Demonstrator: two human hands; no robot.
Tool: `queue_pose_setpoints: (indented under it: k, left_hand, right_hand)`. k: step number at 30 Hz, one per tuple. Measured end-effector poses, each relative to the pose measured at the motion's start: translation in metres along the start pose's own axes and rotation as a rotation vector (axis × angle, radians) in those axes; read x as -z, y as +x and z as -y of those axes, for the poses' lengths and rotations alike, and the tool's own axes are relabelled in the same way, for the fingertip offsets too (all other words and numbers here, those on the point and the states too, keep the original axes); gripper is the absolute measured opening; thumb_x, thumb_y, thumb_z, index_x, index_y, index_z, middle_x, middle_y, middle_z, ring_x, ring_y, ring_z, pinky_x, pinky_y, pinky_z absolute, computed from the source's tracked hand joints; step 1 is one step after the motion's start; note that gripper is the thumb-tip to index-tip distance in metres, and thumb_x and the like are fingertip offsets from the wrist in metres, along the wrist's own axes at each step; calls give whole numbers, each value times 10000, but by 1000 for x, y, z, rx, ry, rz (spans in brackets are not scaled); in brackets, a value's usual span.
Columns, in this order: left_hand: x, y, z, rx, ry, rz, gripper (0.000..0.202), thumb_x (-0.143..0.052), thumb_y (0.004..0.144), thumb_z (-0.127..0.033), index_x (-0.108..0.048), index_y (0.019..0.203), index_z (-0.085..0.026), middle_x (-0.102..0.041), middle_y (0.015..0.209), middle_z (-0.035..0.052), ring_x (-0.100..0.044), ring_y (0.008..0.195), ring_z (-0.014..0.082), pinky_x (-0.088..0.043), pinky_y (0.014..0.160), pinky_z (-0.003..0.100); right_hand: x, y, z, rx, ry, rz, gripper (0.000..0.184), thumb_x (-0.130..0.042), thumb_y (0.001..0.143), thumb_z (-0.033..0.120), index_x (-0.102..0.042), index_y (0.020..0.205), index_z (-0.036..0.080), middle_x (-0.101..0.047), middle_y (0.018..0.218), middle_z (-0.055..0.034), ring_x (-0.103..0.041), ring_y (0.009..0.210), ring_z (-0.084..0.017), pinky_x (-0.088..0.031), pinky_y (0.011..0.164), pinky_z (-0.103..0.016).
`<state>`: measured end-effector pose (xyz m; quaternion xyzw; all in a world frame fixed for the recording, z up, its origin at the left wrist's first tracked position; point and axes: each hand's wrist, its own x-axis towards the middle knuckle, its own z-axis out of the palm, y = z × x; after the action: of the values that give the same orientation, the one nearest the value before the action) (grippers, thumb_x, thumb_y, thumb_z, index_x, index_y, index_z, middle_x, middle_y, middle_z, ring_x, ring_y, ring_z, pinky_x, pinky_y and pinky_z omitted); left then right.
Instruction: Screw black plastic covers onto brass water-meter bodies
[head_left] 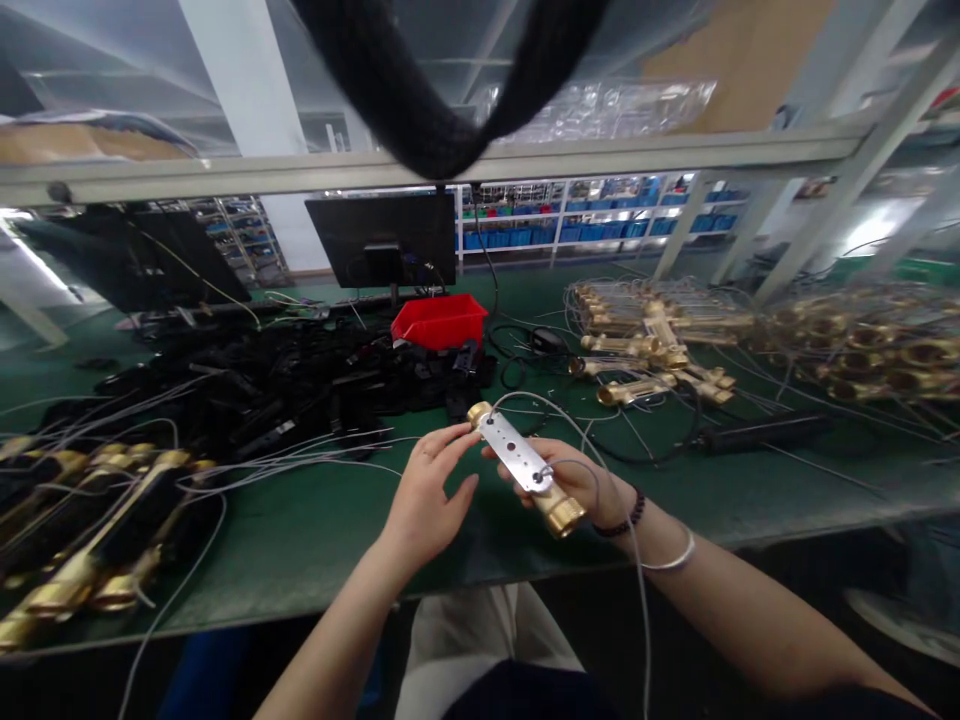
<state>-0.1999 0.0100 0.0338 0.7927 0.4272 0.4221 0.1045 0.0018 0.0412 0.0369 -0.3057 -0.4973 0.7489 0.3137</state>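
Over the front of the green bench, my right hand is closed around a brass pipe fitting. The fitting tilts, its threaded near end pointing down and right. On its upper side lies a flat silver plate with several holes. A thin grey cable loops from the plate and hangs down past my right wrist. My left hand is open, thumb apart, with its fingertips beside the fitting's far end. Whether they touch the brass cannot be made out.
Brass fittings with cables are piled at the right, and more with black parts lie at the left. Behind my left hand spreads a heap of black parts. A red bin and a monitor stand behind it.
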Motion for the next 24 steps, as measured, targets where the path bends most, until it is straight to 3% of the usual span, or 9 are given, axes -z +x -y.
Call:
queue_pose_setpoints:
  k: [3,8,10,13,16,18,20,22,24]
  left_hand:
    - [-4,5,5,-74,40,123,499,-582,744,-59,-563,1221,-204,-532,1327,105,-439,1247,255,-386,1037,461]
    - [-8,1,11,-29,55,311,517,-502,716,6,-617,1157,-240,-677,1043,52,-586,1001,209,-482,907,378]
    - [-7,-7,11,26,96,297,502,-476,697,17,-654,1092,-236,-682,973,51,-597,939,206,-499,857,361]
    - [-8,-25,15,131,147,202,463,-456,688,13,-677,1020,-223,-677,926,54,-604,913,213,-508,832,368]
    - [-10,-42,20,197,170,121,399,-458,714,-22,-673,995,-204,-675,924,67,-616,893,223,-529,793,372]
    - [-12,-49,22,174,197,91,380,-465,730,-44,-664,1014,-199,-675,931,75,-623,887,230,-531,803,396]
    - [-16,-53,19,109,238,68,368,-489,753,-73,-648,1057,-205,-672,999,86,-622,942,247,-494,893,467]
    - [-19,-52,13,53,276,44,357,-527,782,-126,-620,1116,-212,-642,1121,106,-596,1042,273,-438,963,528]
    - [-22,-49,4,15,282,43,336,-536,816,-179,-601,1144,-214,-608,1197,120,-571,1103,279,-447,967,514]
  right_hand:
    - [-6,1,-7,-150,3,81,295,-727,627,333,-600,791,123,-624,638,-12,-547,429,-81,-447,395,-168]
    - [-3,16,-10,-253,-233,214,264,-692,639,364,-629,690,113,-637,602,-46,-526,417,-99,-427,380,-199]
    - [9,21,-3,-114,-293,5,212,-697,647,317,-644,678,114,-652,621,-51,-564,479,-119,-467,447,-223]
    - [26,6,11,232,-340,-489,163,-638,724,284,-647,811,146,-667,734,-34,-612,647,-127,-509,609,-244]
    - [15,-34,13,491,-418,-687,154,-548,817,297,-617,878,173,-649,741,-18,-604,648,-127,-511,644,-272]
    - [-5,-59,5,403,-634,-417,164,-517,853,301,-636,865,188,-649,688,-15,-610,608,-146,-511,604,-287]
    - [-24,-69,-6,304,-923,-228,185,-544,854,317,-669,927,201,-692,892,-58,-638,830,-200,-508,765,-341]
    - [-31,-61,-16,284,-1103,-255,248,-534,865,351,-673,989,186,-665,1065,-103,-581,1033,-254,-444,920,-408]
    - [-25,-39,-24,281,-1131,-350,322,-480,890,404,-674,962,158,-655,1072,-134,-549,1083,-278,-394,973,-449]
